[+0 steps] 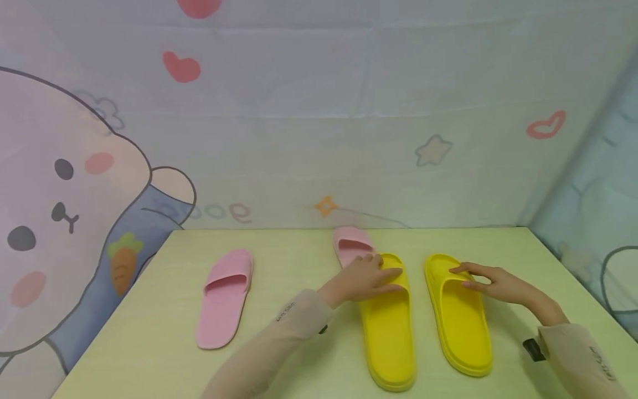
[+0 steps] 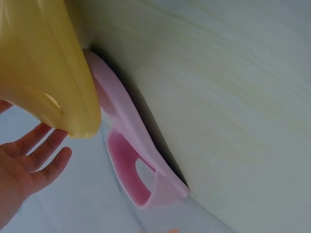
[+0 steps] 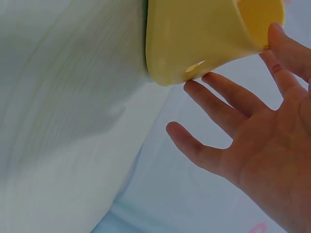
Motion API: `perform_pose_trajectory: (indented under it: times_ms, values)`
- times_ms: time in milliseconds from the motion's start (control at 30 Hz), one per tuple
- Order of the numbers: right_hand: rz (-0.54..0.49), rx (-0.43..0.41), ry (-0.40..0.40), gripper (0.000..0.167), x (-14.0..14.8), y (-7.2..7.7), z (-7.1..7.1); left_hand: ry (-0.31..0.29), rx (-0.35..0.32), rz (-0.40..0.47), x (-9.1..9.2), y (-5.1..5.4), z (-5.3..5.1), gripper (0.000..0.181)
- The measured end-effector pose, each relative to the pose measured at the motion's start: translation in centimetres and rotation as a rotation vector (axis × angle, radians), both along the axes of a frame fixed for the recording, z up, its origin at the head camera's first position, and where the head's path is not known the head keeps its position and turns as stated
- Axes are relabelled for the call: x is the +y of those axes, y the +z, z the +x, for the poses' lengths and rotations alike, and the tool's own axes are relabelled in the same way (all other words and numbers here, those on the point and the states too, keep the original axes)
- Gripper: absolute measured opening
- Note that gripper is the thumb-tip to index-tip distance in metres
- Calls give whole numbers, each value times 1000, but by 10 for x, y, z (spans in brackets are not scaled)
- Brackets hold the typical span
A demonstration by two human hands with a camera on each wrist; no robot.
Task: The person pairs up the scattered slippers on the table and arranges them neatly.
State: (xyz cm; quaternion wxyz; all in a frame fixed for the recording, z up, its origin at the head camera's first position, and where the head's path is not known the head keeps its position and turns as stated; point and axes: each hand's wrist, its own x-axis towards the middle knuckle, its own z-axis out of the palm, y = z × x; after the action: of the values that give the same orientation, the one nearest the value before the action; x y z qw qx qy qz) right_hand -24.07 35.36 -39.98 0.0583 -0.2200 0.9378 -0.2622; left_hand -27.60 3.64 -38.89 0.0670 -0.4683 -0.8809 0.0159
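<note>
Two yellow slippers lie side by side, toes pointing away. My left hand [image 1: 366, 277] rests on the strap of the left yellow slipper [image 1: 390, 338]; in the left wrist view, relaxed fingers of that hand [image 2: 29, 167] touch the slipper's toe end [image 2: 53, 73]. At the strap of the right yellow slipper [image 1: 466, 327] is my right hand [image 1: 498, 282]. The right wrist view has its spread fingers [image 3: 262, 116] touching the yellow strap [image 3: 194, 43], thumb at the opening's edge. A pink slipper [image 1: 351, 244] lies behind the left yellow one, partly hidden by it and my left hand.
Another pink slipper [image 1: 222, 310] lies apart on the left of the pale table [image 1: 144, 332]. A printed cloth [image 1: 299, 138] with a cartoon animal and hearts hangs behind the table's far edge, and more cloth [image 1: 598, 210] hangs on the right.
</note>
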Motion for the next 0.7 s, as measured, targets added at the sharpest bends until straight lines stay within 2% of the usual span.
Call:
perform_pose_trajectory:
  times_ms: [267,700]
  values:
    - [16,15,-33,41,14,0,8,28,18,-16,31,-7,3,47]
    - [0,44,-13,39,17,-2,14,128,-78,-61,64,-11,8,48]
